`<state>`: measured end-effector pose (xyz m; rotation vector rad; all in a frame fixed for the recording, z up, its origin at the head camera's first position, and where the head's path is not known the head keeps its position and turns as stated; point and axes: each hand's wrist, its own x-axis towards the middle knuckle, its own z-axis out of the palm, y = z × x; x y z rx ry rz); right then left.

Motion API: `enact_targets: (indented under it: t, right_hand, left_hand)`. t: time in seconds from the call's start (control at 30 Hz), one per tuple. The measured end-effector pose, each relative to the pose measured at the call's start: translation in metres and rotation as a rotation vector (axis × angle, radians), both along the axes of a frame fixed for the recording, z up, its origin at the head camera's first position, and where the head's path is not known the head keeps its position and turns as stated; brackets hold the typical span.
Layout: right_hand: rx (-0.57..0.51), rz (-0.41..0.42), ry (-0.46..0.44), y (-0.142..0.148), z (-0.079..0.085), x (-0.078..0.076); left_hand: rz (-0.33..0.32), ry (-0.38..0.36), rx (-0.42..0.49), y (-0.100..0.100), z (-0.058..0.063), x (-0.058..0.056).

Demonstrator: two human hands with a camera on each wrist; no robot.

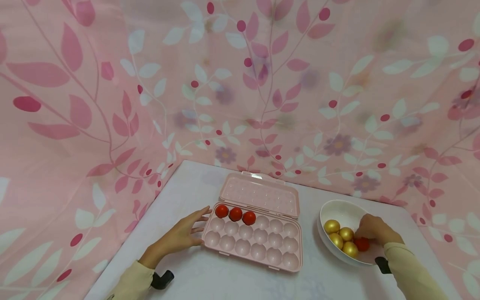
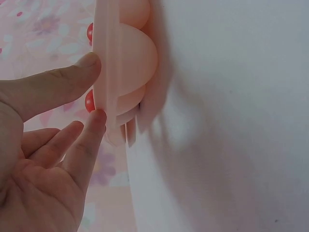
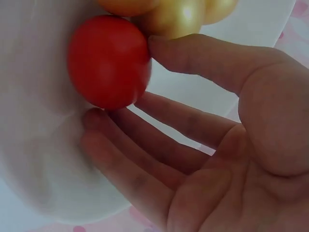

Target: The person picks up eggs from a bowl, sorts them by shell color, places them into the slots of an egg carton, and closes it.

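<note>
A pink plastic egg carton point(image 1: 258, 241) lies with its lid folded back; three red eggs point(image 1: 235, 214) sit in the left of its back row. My left hand point(image 1: 180, 237) touches the carton's left edge with the thumb and fingertips, fingers fairly straight. In the left wrist view the thumb point(image 2: 72, 82) rests against the tray's rim. My right hand point(image 1: 375, 229) reaches into a white bowl point(image 1: 346, 208). Between its thumb and fingers it pinches a red egg point(image 3: 110, 63) low against the bowl's wall. Several golden eggs point(image 1: 346, 234) lie beside that egg in the bowl.
The carton's lid point(image 1: 258, 193) lies behind the tray on the white tabletop point(image 1: 202, 179). Pink floral cloth point(image 1: 255, 83) hangs behind and at the sides of the table. The bowl stands right of the carton, with a gap between them.
</note>
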<state>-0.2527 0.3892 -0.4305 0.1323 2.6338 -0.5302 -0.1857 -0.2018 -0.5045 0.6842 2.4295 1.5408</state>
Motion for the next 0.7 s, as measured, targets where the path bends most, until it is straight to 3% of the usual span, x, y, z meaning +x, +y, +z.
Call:
enact_targets:
  t: [0.2, 0.47, 0.7]
  right_hand:
    - [-0.020, -0.015, -0.025, -0.0001, -0.0050, 0.0029]
    - [0.023, 0.035, 0.036, -0.0006, -0.0069, 0.0047]
    - [0.003, 0.032, 0.043, -0.0027, 0.0023, 0.0068]
  left_hand:
    - [-0.017, 0.015, 0.016, -0.0003, -0.0011, 0.0006]
    - [-0.019, 0.013, 0.018, -0.0003, -0.0031, -0.0005]
    - [-0.036, 0.040, 0.033, -0.0001, -0.0011, 0.0000]
